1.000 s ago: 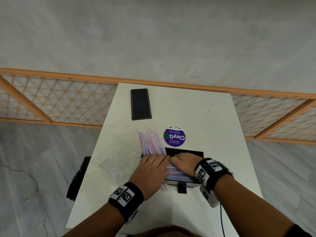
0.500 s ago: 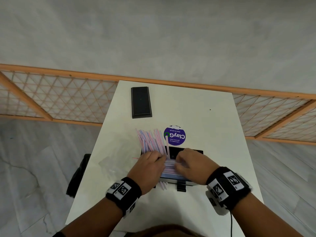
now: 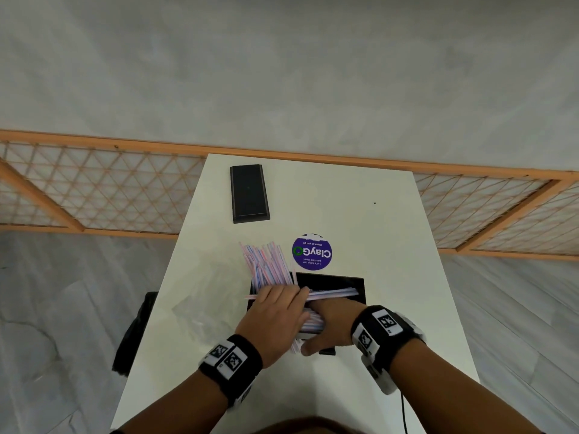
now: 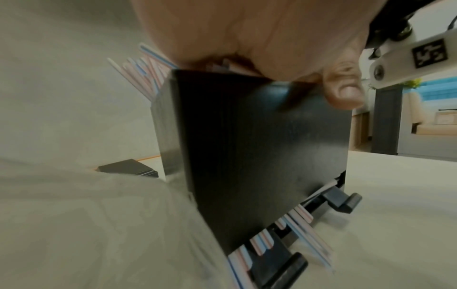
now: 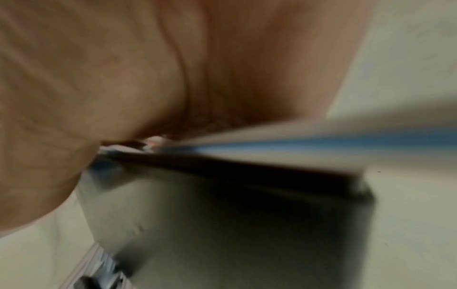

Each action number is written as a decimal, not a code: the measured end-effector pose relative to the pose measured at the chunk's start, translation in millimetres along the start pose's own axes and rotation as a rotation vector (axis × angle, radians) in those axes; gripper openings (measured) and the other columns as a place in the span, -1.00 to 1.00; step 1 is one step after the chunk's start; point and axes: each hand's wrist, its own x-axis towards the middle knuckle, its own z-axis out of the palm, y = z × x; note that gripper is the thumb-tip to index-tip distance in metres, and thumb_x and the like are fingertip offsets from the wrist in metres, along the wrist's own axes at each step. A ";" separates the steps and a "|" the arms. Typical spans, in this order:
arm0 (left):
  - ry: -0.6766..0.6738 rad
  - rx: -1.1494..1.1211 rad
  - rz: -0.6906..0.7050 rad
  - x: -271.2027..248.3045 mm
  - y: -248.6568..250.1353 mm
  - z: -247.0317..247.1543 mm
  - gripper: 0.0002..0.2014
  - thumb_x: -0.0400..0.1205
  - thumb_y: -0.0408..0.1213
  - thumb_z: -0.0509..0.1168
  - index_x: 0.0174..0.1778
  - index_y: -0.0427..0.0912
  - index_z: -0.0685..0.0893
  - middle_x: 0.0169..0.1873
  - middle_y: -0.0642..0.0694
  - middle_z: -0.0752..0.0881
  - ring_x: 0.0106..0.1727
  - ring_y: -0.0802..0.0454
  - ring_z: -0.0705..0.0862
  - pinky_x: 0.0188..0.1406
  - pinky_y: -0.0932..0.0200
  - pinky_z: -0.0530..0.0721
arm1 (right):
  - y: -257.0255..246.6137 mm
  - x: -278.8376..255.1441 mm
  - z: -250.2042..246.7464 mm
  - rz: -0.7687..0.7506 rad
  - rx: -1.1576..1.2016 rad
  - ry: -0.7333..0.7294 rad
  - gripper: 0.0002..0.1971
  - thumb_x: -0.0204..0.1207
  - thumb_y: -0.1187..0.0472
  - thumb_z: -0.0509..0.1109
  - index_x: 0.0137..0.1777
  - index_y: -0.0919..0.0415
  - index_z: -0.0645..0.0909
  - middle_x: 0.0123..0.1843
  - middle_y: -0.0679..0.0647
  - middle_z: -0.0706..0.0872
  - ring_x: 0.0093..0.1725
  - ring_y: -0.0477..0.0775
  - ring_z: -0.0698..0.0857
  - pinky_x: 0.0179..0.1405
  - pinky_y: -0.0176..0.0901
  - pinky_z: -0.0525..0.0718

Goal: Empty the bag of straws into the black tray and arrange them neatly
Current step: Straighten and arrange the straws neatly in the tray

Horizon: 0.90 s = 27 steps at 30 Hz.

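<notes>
The black tray [image 3: 354, 281] stands near the table's front; its dark side wall [image 4: 259, 146] fills the left wrist view. Pink, blue and white straws [image 3: 266, 266] fan out over its far left corner. Another bundle [image 3: 335, 293] lies crosswise inside it. Several straw ends [image 4: 259, 242] poke out at the tray's foot. My left hand [image 3: 275, 314] lies flat on the straws, fingers fairly straight. My right hand [image 3: 332, 324] reaches in beneath it. Its thumb [image 3: 308, 349] rests by the tray's near wall, and its fingers are hidden. The right wrist view is blurred.
The clear plastic bag [image 3: 200, 311] lies flat on the white table [image 3: 391, 245] left of the tray. A second flat black tray [image 3: 249, 193] sits at the far left, a purple round sticker [image 3: 311, 252] behind the straws. A dark chair [image 3: 134, 333] stands off the left edge.
My right hand slid left and nearer, tucking under the left hand. That uncovered a crosswise bundle of straws at the tray's right end. The left hand stayed on the fanned straws.
</notes>
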 end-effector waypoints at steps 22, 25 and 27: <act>0.005 -0.068 -0.015 -3.6 -15.5 6.1 -0.49 0.71 0.13 0.10 0.41 -0.04 0.71 0.17 0.05 0.72 0.05 0.06 0.71 0.09 0.14 0.72 | -9.3 -44.9 -35.5 -0.121 -0.053 0.260 -0.63 0.43 -0.22 0.48 0.05 0.02 0.62 0.01 0.01 0.74 -0.02 0.09 0.70 -0.06 -0.10 0.61; 0.005 -0.042 -0.014 -2.3 -14.7 5.6 -0.49 0.70 0.11 0.10 0.40 -0.04 0.73 0.16 0.05 0.74 0.04 0.05 0.73 0.06 0.14 0.76 | -11.9 -42.5 -25.0 -0.092 -0.034 0.168 -0.58 0.42 -0.24 0.48 0.10 0.04 0.65 0.01 0.07 0.79 -0.02 0.17 0.74 -0.04 -0.07 0.70; 0.011 -0.032 -0.010 -1.4 -14.2 5.1 -0.51 0.71 0.10 0.10 0.42 -0.03 0.71 0.16 0.07 0.73 0.03 0.05 0.73 0.04 0.13 0.74 | -11.1 -37.2 -20.2 -0.069 -0.048 0.136 -0.49 0.36 -0.30 0.46 0.16 0.03 0.64 0.04 0.09 0.79 0.01 0.19 0.75 0.03 0.00 0.75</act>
